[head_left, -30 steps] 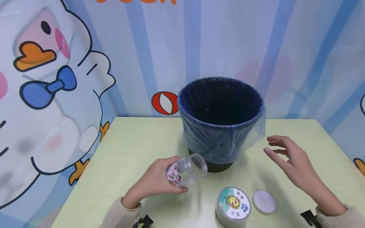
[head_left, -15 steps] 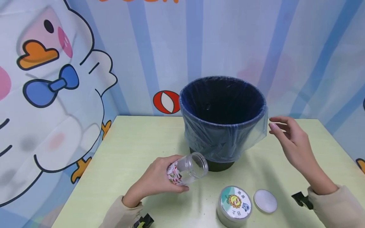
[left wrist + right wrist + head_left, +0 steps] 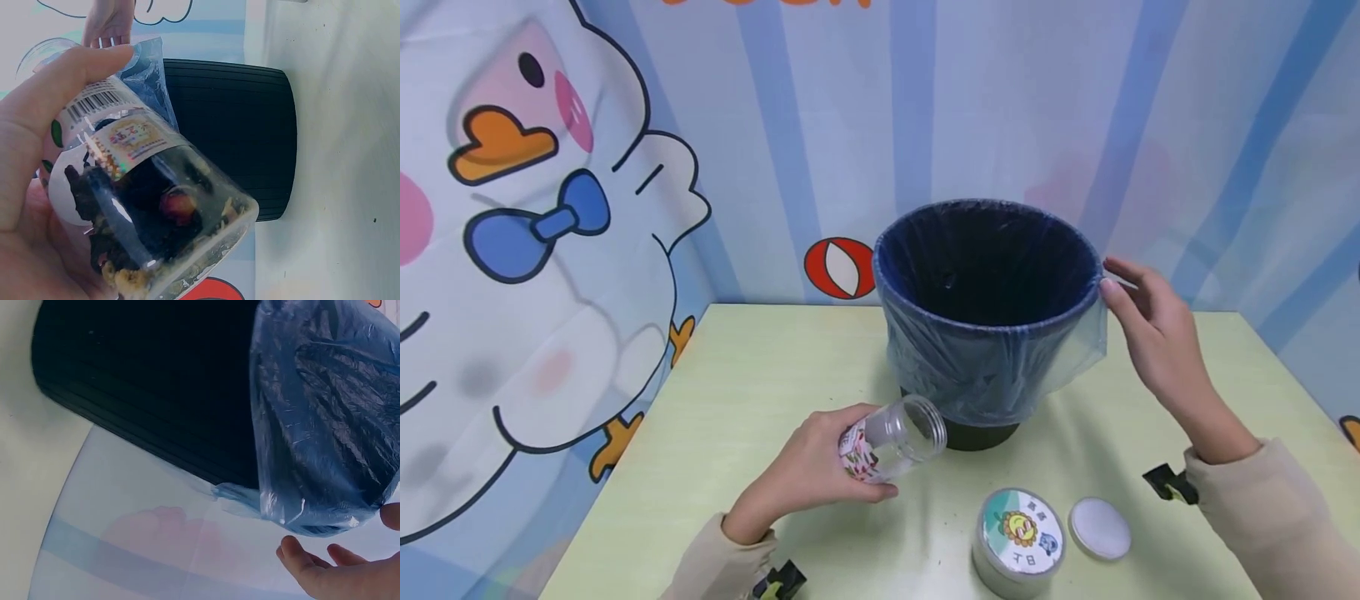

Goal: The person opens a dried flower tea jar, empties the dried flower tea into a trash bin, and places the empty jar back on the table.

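Observation:
My left hand (image 3: 816,467) grips a clear plastic jar (image 3: 895,442) around its labelled side. The jar is tilted, its threaded mouth uncapped and facing right. Dark dried pieces and a reddish bud (image 3: 178,206) lie toward its base in the left wrist view. Behind it stands a black trash bin (image 3: 976,437), lined with a thin blue plastic bag (image 3: 970,375) folded over the rim. My right hand (image 3: 1161,342) is at the bin's right rim, thumb and fingers slightly bent and spread. In the right wrist view its fingers (image 3: 294,550) lie close beside the bag; contact is hard to tell.
A round tub (image 3: 1018,542) with a sunflower label stands at the front of the pale table (image 3: 760,375). A white round lid (image 3: 1100,528) lies flat to its right. A cartoon-printed cloth backdrop (image 3: 820,125) rises behind the table.
My right hand has moved up and slightly left from beside the bin to its right rim. The left hand and jar have stayed nearly in place.

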Available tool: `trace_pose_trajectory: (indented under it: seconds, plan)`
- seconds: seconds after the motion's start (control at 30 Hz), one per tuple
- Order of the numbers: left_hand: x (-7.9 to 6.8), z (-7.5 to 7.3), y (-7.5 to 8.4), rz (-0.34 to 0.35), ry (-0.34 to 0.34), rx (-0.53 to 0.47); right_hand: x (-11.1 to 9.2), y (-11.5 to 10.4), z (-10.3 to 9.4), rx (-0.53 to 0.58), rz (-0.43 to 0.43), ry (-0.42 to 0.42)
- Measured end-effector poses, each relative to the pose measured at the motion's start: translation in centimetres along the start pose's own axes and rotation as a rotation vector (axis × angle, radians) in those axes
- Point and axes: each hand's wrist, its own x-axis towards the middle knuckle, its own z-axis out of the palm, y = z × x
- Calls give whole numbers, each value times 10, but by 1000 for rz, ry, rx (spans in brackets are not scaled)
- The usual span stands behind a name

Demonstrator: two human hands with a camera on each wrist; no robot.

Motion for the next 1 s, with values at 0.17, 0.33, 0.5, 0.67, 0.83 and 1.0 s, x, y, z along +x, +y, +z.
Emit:
trace_pose_trajectory:
  seconds: [0.17, 0.33, 0.5, 0.67, 0.83, 1.0]
  plan:
    - [2, 0, 1, -5, -3, 0, 13, -8, -1, 47, 30, -17]
    - [3, -1, 3, -11, 10, -7, 30, -19, 3, 77, 60, -65]
    - [5, -4, 4, -8, 25, -15, 40, -20, 9, 50, 37, -83]
    - [6, -8, 4, -1, 41, -53, 40, -15, 12, 26, -17, -43]
    - [7, -14, 2, -25, 79, -69, 40, -13, 18, 52, -23, -6]
    - [9, -21, 2, -56, 105, -64, 41, -11, 24, 102, -10, 40]
